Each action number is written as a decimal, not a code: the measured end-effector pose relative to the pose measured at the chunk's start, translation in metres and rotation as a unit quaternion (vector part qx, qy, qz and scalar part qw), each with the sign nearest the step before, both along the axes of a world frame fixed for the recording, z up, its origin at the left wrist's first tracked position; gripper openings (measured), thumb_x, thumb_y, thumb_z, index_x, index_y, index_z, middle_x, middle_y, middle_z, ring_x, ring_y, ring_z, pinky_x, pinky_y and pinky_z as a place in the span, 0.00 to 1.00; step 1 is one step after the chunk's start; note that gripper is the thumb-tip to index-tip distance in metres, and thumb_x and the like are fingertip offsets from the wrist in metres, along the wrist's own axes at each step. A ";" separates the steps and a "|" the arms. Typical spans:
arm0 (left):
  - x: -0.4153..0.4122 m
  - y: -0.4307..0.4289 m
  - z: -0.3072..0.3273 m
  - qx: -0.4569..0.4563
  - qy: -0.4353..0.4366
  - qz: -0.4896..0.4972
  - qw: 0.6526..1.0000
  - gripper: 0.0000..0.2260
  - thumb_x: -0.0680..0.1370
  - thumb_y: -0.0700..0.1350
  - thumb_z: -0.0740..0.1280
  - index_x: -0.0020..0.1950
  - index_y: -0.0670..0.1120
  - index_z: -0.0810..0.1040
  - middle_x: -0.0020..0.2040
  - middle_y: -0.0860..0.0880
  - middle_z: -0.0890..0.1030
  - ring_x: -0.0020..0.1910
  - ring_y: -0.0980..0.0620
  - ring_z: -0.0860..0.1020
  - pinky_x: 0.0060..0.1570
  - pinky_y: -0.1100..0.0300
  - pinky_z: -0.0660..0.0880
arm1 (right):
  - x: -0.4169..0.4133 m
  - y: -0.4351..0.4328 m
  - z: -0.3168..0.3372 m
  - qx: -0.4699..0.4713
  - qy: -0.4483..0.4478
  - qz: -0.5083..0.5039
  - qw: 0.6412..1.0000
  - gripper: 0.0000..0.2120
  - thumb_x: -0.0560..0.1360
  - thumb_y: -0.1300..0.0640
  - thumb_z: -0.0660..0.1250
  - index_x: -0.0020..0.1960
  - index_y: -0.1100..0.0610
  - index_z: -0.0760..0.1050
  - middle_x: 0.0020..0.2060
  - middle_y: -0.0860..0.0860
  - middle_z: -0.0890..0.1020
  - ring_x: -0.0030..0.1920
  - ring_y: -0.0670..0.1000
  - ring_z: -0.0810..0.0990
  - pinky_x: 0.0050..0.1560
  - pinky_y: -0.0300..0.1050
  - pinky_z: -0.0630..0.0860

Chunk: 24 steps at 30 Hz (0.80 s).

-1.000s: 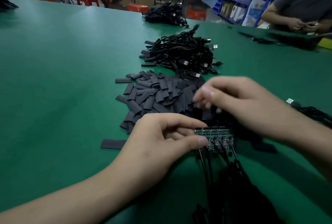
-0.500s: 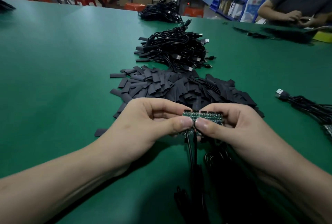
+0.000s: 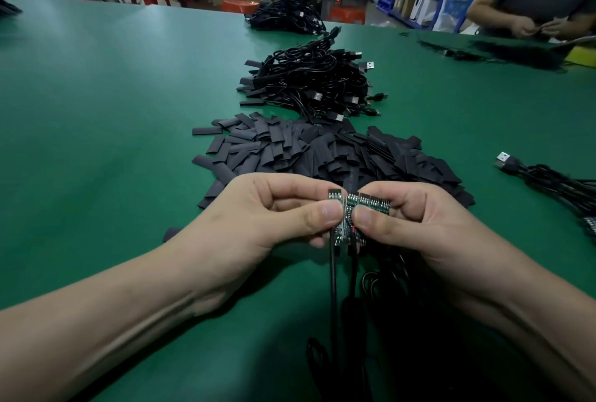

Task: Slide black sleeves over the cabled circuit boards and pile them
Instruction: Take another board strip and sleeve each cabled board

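Our left grip [image 3: 258, 217] pinches one circuit board [image 3: 334, 196], its black cable [image 3: 333, 272] hanging down. Our right grip [image 3: 419, 227] clamps the other boards [image 3: 374, 203] just beside it, above the green tabletop [image 3: 96, 117]. Just beyond lies the heap of black sleeves [image 3: 306, 150], then a USB cable pile [image 3: 309, 85].

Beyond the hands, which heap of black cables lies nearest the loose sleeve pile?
The middle heap, directly behind the sleeve pile; the others sit farther back or off to the right.
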<state>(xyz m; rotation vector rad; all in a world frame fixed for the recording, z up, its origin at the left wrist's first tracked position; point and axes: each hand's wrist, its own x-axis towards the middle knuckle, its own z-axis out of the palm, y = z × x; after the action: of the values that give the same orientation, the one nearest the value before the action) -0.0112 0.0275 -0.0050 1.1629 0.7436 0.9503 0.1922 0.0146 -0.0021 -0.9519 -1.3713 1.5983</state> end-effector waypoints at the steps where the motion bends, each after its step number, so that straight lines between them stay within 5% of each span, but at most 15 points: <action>1: 0.000 0.001 0.000 0.008 -0.002 0.015 1.000 0.11 0.64 0.44 0.81 0.45 0.48 0.88 0.41 0.46 0.87 0.36 0.56 0.83 0.37 0.67 0.78 | 0.001 0.000 0.000 0.004 -0.015 -0.010 1.000 0.05 0.70 0.57 0.78 0.46 0.56 0.86 0.38 0.54 0.86 0.37 0.46 0.84 0.39 0.33 0.78; 5: -0.003 0.005 0.003 0.076 0.005 0.084 0.994 0.10 0.64 0.46 0.78 0.45 0.51 0.88 0.38 0.51 0.86 0.35 0.59 0.81 0.37 0.67 0.78 | 0.005 -0.001 0.000 0.105 -0.189 -0.074 0.974 0.08 0.71 0.52 0.77 0.49 0.50 0.85 0.43 0.46 0.87 0.40 0.40 0.84 0.43 0.31 0.77; 8: -0.005 0.006 0.007 0.134 0.040 0.117 0.983 0.11 0.63 0.49 0.81 0.44 0.53 0.87 0.37 0.53 0.84 0.34 0.59 0.79 0.37 0.69 0.76 | 0.003 -0.003 0.001 0.277 -0.342 -0.121 0.890 0.08 0.75 0.46 0.74 0.54 0.42 0.82 0.54 0.40 0.82 0.59 0.41 0.80 0.56 0.40 0.75; 12: -0.004 0.006 0.008 0.204 0.083 0.129 0.967 0.10 0.66 0.53 0.80 0.45 0.54 0.86 0.35 0.55 0.79 0.32 0.58 0.72 0.33 0.70 0.70 | -0.012 -0.010 0.002 0.306 -0.317 -0.101 0.892 0.17 0.75 0.40 0.65 0.55 0.48 0.83 0.54 0.41 0.82 0.62 0.48 0.78 0.61 0.45 0.73; 17: -0.005 0.006 0.009 0.267 0.151 0.140 0.941 0.05 0.77 0.55 0.70 0.49 0.58 0.85 0.41 0.56 0.84 0.39 0.60 0.80 0.41 0.67 0.75 | -0.014 -0.014 0.011 0.273 -0.177 -0.075 0.943 0.08 0.77 0.49 0.68 0.43 0.50 0.83 0.42 0.52 0.87 0.45 0.59 0.85 0.50 0.55 0.81; 21: -0.018 0.018 0.023 0.346 0.420 0.136 0.828 0.10 0.79 0.57 0.64 0.49 0.57 0.84 0.37 0.60 0.81 0.38 0.63 0.78 0.40 0.66 0.74 | 0.000 -0.012 0.033 0.174 0.079 -0.054 0.980 0.08 0.75 0.48 0.66 0.42 0.49 0.82 0.31 0.47 0.82 0.31 0.48 0.84 0.34 0.35 0.77; 24: -0.035 0.026 0.041 0.360 0.619 0.067 0.695 0.16 0.71 0.67 0.61 0.47 0.60 0.81 0.36 0.62 0.80 0.38 0.61 0.79 0.42 0.57 0.79 | 0.023 -0.002 0.060 0.138 0.102 -0.079 0.982 0.11 0.77 0.47 0.65 0.44 0.53 0.78 0.26 0.42 0.76 0.25 0.40 0.75 0.29 0.33 0.73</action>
<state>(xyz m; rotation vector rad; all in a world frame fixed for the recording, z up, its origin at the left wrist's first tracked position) -0.0464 0.0539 0.0362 2.5580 1.6041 0.4179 0.2151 0.0131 0.0582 -0.6928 -1.2985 1.3066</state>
